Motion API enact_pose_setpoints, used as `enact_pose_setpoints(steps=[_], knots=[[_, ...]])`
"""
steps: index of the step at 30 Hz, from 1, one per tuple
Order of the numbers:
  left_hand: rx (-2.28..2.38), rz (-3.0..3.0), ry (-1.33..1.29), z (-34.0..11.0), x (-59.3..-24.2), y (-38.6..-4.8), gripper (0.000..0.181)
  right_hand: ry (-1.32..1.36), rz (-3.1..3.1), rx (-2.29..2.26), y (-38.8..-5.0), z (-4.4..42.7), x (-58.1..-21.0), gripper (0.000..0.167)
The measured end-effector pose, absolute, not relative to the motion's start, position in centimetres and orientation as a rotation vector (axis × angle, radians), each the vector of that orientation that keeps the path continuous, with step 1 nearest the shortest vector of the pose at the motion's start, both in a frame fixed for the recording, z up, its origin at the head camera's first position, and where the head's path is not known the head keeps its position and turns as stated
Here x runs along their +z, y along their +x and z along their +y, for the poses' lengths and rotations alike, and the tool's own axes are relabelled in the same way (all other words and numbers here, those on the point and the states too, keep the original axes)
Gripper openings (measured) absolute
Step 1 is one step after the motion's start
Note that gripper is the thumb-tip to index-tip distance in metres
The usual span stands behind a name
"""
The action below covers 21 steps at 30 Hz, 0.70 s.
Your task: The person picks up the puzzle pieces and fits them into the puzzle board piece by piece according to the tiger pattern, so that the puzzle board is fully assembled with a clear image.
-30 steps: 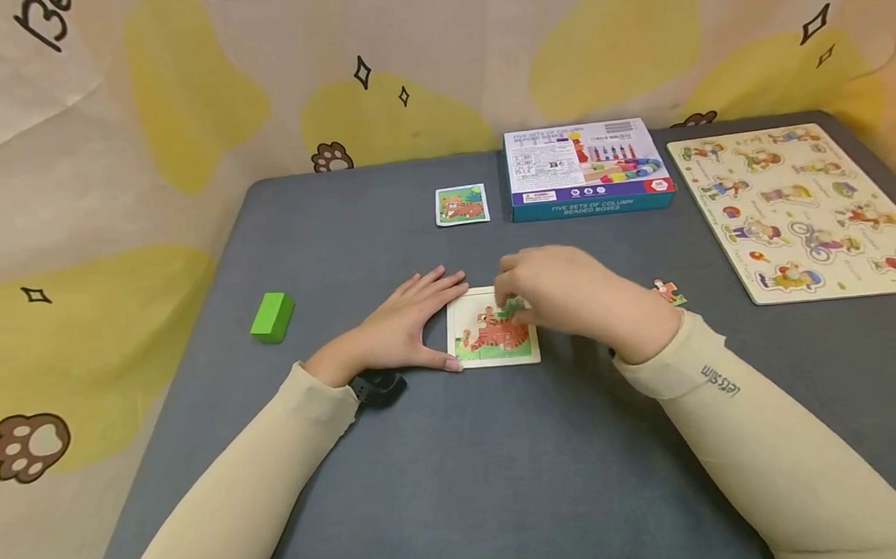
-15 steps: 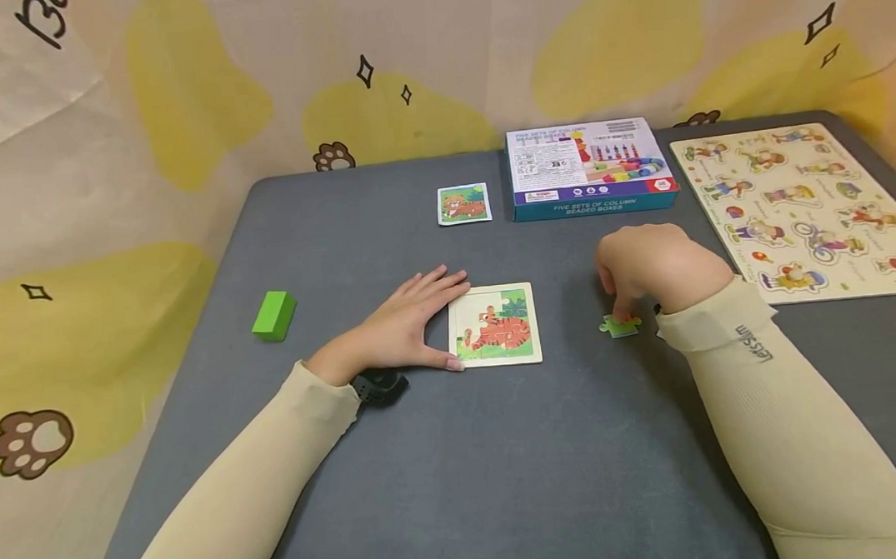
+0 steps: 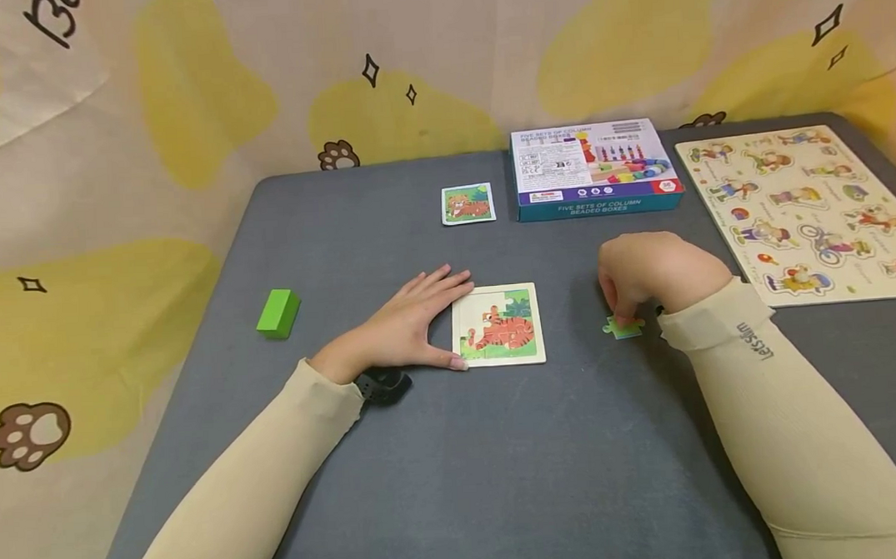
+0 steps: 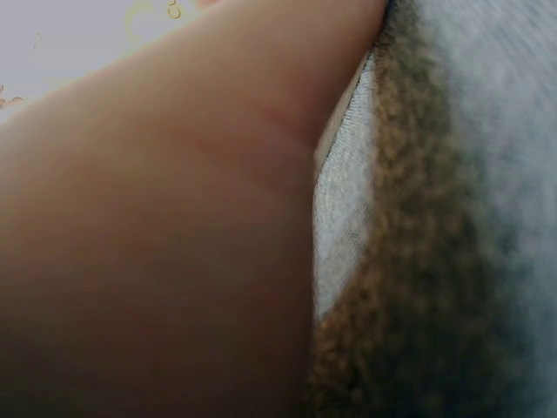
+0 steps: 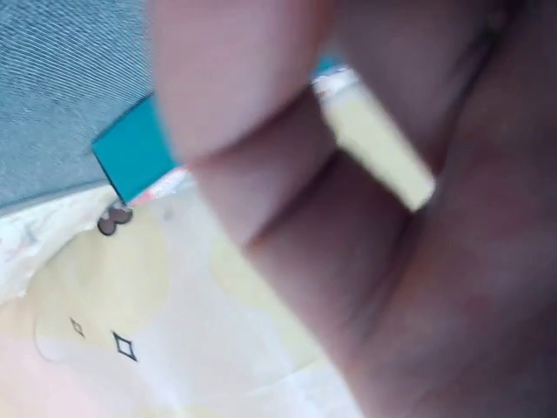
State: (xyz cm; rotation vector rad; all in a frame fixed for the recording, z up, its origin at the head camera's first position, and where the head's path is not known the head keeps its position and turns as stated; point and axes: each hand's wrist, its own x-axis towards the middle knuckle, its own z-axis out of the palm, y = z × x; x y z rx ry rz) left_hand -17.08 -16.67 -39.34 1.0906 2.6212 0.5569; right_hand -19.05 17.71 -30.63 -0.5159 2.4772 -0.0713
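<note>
In the head view a small wooden tray puzzle [image 3: 500, 362] lies mid-table, with pieces of an orange tiger picture in it; its upper left part shows bare wood. My left hand [image 3: 401, 327] rests at the tray's left edge, fingers spread, thumb by the lower corner. To the right of the tray, my right hand [image 3: 661, 268] has its fingers curled down and pinches a green puzzle piece [image 3: 625, 330] at the table surface. The left wrist view is mostly filled by blurred skin. The right wrist view shows the curled fingers [image 5: 235, 78], with the piece hidden.
A small tiger picture card [image 3: 468, 203] lies behind the tray. Beside it sits a beaded-column toy box [image 3: 597, 173]. A large board puzzle [image 3: 813, 213] with child figures is at the right, close to the right forearm. A green block [image 3: 278, 314] stands at the left.
My right hand has left the tray puzzle, moved right, and come down on the green puzzle piece. Over the last half second it has barely moved. The left hand has stayed by the tray.
</note>
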Motion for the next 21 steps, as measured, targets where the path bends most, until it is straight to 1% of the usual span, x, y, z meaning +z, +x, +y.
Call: enact_pose_setpoints(steps=[4, 8, 12, 13, 17, 20, 21], knots=[[0.561, 2.623, 1.091, -16.7, -39.4, -17.1, 0.111, -0.552, 2.503, -0.04, -18.7, 17.2, -30.8, 0.03], [0.559, 2.622, 1.099, -16.6, -39.5, -17.1, 0.111, -0.598, 2.451, -0.05, -18.7, 17.0, -31.0, 0.028], [0.548, 2.621, 1.105, -16.6, -39.6, -17.2, 0.111, -0.658, 2.382, -0.151, -18.7, 16.8, -30.9, 0.026], [0.55, 2.621, 1.104, -16.6, -39.6, -17.2, 0.111, -0.679, 2.373, -0.184, -18.8, 16.8, -30.8, 0.025], [0.551, 2.624, 1.096, -16.5, -39.5, -17.2, 0.111, -0.776, 2.366, -0.295, -18.7, 15.9, -30.4, 0.008], [0.544, 2.625, 1.091, -16.6, -39.5, -17.2, 0.112, -0.826, 2.405, -0.351, -18.5, 15.1, -30.1, 0.01], [0.543, 2.624, 1.092, -16.6, -39.4, -17.2, 0.112, -0.841, 2.43, -0.368, -18.4, 14.8, -30.0, 0.008]])
